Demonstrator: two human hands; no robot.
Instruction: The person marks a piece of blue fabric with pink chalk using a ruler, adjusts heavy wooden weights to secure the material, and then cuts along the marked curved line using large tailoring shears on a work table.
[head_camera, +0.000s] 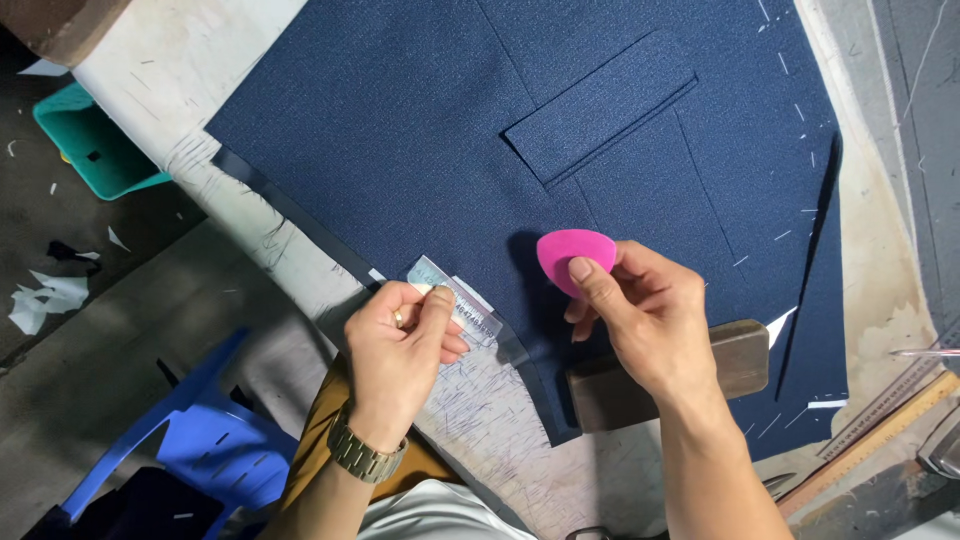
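**Chalk and tag over a navy garment panel**

Here, both hands work at the near edge of a navy fabric panel (420, 130) spread flat on a worn, chalk-marked table (175, 60). The right hand (645, 320) pinches a pink tailor's chalk (575, 255) between thumb and fingertips, its rounded edge poised over the cloth just below the pocket flap (600, 105). The left hand (395, 350), thumb and forefinger pressed together, pinches a small clear ruler-like tag (460, 300) at the panel's hem; a wristwatch (362, 452) sits on that wrist.

Handling, as a judgement: the chalk looks light, rigid and brittle, likely to chip if dropped, so a firm pinch on its thick back edge suits it. The tag looks thin, slightly flexible, slippery; take it by one end. The cloth looks soft and limp, shifts easily, so it is best pressed flat, not lifted.

A dark wooden block (740, 355) rests on the panel by the right wrist. A wooden ruler (880, 425) lies at the far right; a blue plastic chair (200, 440) stands below.
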